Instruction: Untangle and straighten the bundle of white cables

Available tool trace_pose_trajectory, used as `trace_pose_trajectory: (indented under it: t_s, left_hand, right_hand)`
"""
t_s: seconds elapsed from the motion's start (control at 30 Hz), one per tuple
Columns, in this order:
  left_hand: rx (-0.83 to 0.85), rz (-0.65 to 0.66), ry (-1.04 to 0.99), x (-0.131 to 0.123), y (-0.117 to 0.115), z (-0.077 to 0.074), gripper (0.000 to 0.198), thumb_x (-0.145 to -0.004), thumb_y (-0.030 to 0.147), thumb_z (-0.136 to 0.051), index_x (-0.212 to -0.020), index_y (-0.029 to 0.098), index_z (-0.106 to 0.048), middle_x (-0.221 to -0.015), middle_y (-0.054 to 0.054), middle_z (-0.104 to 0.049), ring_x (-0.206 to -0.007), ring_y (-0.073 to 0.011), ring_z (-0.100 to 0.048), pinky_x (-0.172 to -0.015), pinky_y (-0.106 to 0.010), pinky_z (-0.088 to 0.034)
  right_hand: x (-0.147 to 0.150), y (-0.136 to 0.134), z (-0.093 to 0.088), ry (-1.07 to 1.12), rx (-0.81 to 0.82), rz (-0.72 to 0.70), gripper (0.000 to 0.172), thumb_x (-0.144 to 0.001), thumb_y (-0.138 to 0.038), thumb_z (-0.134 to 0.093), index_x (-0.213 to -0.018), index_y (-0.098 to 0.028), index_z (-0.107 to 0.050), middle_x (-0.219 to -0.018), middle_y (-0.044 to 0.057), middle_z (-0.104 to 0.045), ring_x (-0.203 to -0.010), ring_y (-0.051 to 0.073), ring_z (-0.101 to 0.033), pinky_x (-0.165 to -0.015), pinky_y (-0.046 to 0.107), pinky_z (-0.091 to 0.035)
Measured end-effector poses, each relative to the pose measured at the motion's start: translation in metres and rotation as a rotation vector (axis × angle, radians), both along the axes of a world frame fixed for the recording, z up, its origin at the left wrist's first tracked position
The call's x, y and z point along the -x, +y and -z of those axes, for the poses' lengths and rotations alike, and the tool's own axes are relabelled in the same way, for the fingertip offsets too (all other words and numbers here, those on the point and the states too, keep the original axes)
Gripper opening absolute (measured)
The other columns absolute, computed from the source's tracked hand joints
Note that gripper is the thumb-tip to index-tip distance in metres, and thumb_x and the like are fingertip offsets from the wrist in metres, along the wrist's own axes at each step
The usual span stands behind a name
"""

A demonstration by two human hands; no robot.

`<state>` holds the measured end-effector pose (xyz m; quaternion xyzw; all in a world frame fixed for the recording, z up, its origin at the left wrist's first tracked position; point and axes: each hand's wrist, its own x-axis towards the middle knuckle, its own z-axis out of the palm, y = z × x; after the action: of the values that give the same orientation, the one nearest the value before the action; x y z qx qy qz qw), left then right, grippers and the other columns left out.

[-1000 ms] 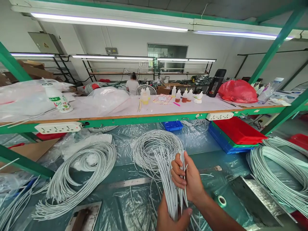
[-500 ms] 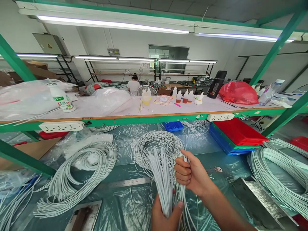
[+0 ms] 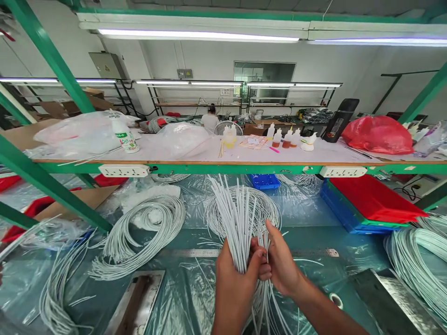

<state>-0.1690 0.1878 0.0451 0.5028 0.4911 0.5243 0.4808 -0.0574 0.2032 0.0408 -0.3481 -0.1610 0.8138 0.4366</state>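
Observation:
My left hand (image 3: 234,279) is wrapped round a thick bundle of white cables (image 3: 237,218), whose ends fan upward above the fist. Close against it, my right hand (image 3: 277,260) is closed on a thinner group of the white cables at the bundle's right side. The fingers of both hands meet there, and the exact grip is partly hidden. More cable lengths hang below the hands. Just behind stands a coil of white cable (image 3: 268,200) on the plastic-covered table (image 3: 188,298). A steel ruler (image 3: 206,253) lies across the table behind my hands.
Other cable coils lie at left (image 3: 174,223) and right (image 3: 412,260). Metal plates (image 3: 146,298) rest near the front. Red, green and blue trays (image 3: 377,200) are stacked at right. A green-framed shelf (image 3: 209,167) carries bottles and bags. A tape roll (image 3: 335,300) sits right of my forearm.
My left hand has risen with the bundle. My right hand has come lower and closer to it, so the hands now touch. The camera view has turned left.

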Motion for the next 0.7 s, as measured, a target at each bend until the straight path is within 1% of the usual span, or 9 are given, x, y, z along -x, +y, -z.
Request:
trace_pose_trajectory:
  t_s: [0.07,0.13,0.2,0.3,0.4,0.5,0.57,0.63,0.7]
  left_hand:
    - [-0.022,0.015,0.070,0.003,0.003,0.003,0.024,-0.076,0.032,-0.071,-0.094,0.017,-0.068,-0.089,-0.007,-0.073,-0.081,-0.0241,-0.070,-0.073,-0.034,-0.057]
    - [-0.031,-0.002,0.120,0.005,0.004,0.005,0.022,-0.077,0.031,-0.068,-0.094,0.018,-0.067,-0.089,-0.006,-0.073,-0.080,-0.0241,-0.070,-0.075,-0.035,-0.056]
    - [-0.043,-0.016,0.165,0.006,0.005,0.006,0.020,-0.078,0.031,-0.066,-0.093,0.018,-0.067,-0.088,-0.005,-0.072,-0.079,-0.0236,-0.069,-0.074,-0.035,-0.054]
    - [-0.059,-0.022,0.217,0.008,0.005,0.007,0.019,-0.079,0.033,-0.066,-0.093,0.019,-0.066,-0.086,-0.003,-0.072,-0.077,-0.0228,-0.068,-0.073,-0.034,-0.053]
    - [-0.078,-0.027,0.263,0.010,0.004,0.012,0.021,-0.081,0.033,-0.064,-0.097,0.019,-0.066,-0.089,-0.005,-0.072,-0.081,-0.0245,-0.068,-0.075,-0.036,-0.052]
    - [-0.075,-0.061,0.320,0.011,0.002,0.017,0.024,-0.082,0.033,-0.063,-0.101,0.019,-0.066,-0.093,-0.006,-0.072,-0.087,-0.0272,-0.067,-0.079,-0.039,-0.050]
    - [-0.064,-0.068,0.340,0.012,0.002,0.018,0.024,-0.082,0.033,-0.063,-0.102,0.020,-0.066,-0.093,-0.006,-0.072,-0.087,-0.0279,-0.067,-0.079,-0.039,-0.049]
    - [-0.064,-0.029,0.332,0.015,0.004,0.017,0.024,-0.081,0.031,-0.063,-0.102,0.020,-0.066,-0.091,-0.005,-0.071,-0.085,-0.0273,-0.067,-0.075,-0.037,-0.049]
    - [-0.065,0.043,0.314,0.018,0.007,0.014,0.022,-0.079,0.028,-0.064,-0.100,0.019,-0.066,-0.088,-0.004,-0.071,-0.082,-0.0258,-0.066,-0.072,-0.034,-0.049]
  right_hand:
    - [0.000,0.000,0.001,-0.046,0.026,-0.006,0.076,-0.044,-0.083,-0.074,-0.070,-0.019,-0.043,-0.048,-0.012,-0.026,-0.042,0.002,-0.011,-0.038,0.014,-0.005]
    - [0.000,0.000,0.001,-0.089,0.021,-0.014,0.075,-0.045,-0.083,-0.073,-0.069,-0.020,-0.041,-0.049,-0.012,-0.026,-0.042,0.002,-0.012,-0.039,0.015,-0.005]
    - [0.002,0.000,0.001,-0.132,0.005,-0.018,0.076,-0.045,-0.084,-0.072,-0.067,-0.020,-0.038,-0.050,-0.012,-0.025,-0.043,0.002,-0.012,-0.040,0.016,-0.004]
    - [0.007,0.000,0.003,-0.183,0.000,-0.020,0.079,-0.040,-0.086,-0.072,-0.068,-0.021,-0.037,-0.051,-0.012,-0.023,-0.044,0.003,-0.012,-0.041,0.017,-0.004]
    - [0.012,0.000,0.006,-0.239,-0.025,-0.008,0.081,-0.039,-0.089,-0.070,-0.069,-0.021,-0.039,-0.052,-0.011,-0.025,-0.045,0.003,-0.013,-0.042,0.018,-0.005]
    - [0.013,-0.001,0.013,-0.304,-0.082,-0.009,0.079,-0.044,-0.092,-0.064,-0.068,-0.021,-0.038,-0.052,-0.010,-0.028,-0.044,0.004,-0.014,-0.043,0.019,-0.006]
    - [0.013,-0.002,0.017,-0.316,-0.132,-0.022,0.076,-0.052,-0.092,-0.062,-0.067,-0.021,-0.036,-0.052,-0.009,-0.027,-0.045,0.005,-0.015,-0.043,0.020,-0.008]
    - [0.012,-0.004,0.021,-0.318,-0.185,-0.038,0.073,-0.060,-0.090,-0.060,-0.065,-0.021,-0.035,-0.052,-0.009,-0.025,-0.045,0.005,-0.014,-0.043,0.020,-0.009]
    - [0.012,-0.005,0.022,-0.327,-0.221,-0.049,0.071,-0.064,-0.089,-0.059,-0.065,-0.021,-0.035,-0.051,-0.009,-0.024,-0.045,0.005,-0.014,-0.043,0.021,-0.009]
